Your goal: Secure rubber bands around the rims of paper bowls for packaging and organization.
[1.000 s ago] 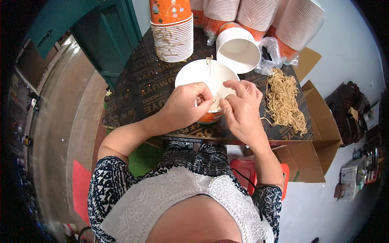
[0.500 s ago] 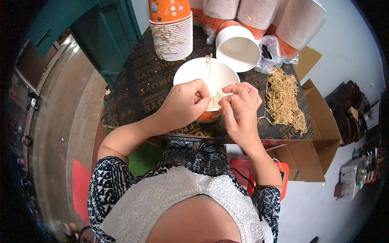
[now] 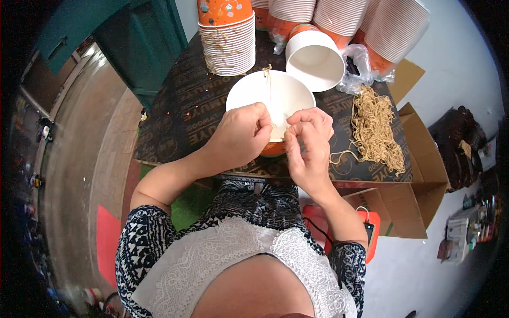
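Took the upright white-lined bucket (image 3: 247, 97) as clock centre, twelve farthest off; pinched thin tan cord (image 3: 267, 74) between left thumb and forefinger, with left hand (image 3: 241, 131) curled closed by the near rim, between seven and eight. Held right hand (image 3: 310, 140) between four and five, thumb and forefinger nearly meeting; could not tell any grip on cord there. Noted the cord's small tangle over the far rim at twelve. Judged likeliest to go wrong: losing the fine end inside, through too slight a pinch; dragging the tangle off the rim, through too hard a pull; tipping the bucket, through pressure on its near edge. Saw a nested stack (image 3: 228, 53) at eleven, strands across its rims; wrapped stacks (image 3: 339, 18) around one; a tipped bucket (image 3: 318, 66) between one and two, blocking that way; a plastic bag (image 3: 358, 79) at two; a cord heap (image 3: 376, 130) between three and four, with a loose strand (image 3: 344, 153) toward four, apt in judgement to snag right hand
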The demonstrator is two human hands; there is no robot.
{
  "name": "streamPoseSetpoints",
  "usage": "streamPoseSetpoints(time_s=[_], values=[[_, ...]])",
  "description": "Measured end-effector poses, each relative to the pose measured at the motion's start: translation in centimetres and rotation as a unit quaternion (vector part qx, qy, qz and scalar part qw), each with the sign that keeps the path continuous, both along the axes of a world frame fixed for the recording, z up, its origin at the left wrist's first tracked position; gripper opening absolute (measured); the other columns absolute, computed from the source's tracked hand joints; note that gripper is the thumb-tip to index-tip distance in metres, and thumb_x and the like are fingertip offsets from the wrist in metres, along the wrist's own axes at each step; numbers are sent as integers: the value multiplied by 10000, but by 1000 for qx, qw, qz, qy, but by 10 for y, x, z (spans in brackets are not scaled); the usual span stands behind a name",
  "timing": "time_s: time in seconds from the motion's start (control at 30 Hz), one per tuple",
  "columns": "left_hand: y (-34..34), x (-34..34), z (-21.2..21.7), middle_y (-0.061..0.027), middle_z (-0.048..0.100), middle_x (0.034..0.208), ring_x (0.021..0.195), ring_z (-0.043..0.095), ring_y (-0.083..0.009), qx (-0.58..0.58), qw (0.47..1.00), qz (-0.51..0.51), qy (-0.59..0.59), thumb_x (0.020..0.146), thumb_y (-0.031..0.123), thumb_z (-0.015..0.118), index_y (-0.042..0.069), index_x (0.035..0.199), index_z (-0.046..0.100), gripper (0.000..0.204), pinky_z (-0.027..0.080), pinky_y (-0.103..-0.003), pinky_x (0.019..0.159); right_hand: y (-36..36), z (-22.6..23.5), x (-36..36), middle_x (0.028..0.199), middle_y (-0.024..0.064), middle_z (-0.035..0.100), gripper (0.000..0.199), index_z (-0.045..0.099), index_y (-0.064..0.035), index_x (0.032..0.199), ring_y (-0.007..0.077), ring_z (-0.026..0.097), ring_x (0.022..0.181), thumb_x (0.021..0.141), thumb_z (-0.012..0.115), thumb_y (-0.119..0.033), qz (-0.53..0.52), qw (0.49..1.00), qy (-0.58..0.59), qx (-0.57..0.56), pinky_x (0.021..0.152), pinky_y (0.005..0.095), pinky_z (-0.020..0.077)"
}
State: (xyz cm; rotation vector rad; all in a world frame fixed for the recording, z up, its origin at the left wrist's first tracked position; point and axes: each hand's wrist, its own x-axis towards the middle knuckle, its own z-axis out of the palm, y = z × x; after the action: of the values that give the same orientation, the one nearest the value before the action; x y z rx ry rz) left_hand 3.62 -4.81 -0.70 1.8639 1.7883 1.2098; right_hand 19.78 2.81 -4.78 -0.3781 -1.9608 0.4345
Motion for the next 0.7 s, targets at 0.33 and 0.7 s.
streamPoseSetpoints(time_s=[0.33,0.7], values=[[-1,3,-4,-110,602,702,628,611,-159,81,996,-30,-12,829,-1,622,-7,829,555,67,496,-306,592,2,14,2,1110,43,657,135,592,-92,855,286,534,1078,757,671,-43,-15,995,-39,89,916,441,283],[-2,2,-7,-56,571,751,699,577,-111,74,997,3,26,844,-26,615,1,855,541,80,485,-273,650,19,4,0,877,39,550,128,557,-88,880,259,560,1004,795,632,-29,98,994,-2,55,907,424,280]])
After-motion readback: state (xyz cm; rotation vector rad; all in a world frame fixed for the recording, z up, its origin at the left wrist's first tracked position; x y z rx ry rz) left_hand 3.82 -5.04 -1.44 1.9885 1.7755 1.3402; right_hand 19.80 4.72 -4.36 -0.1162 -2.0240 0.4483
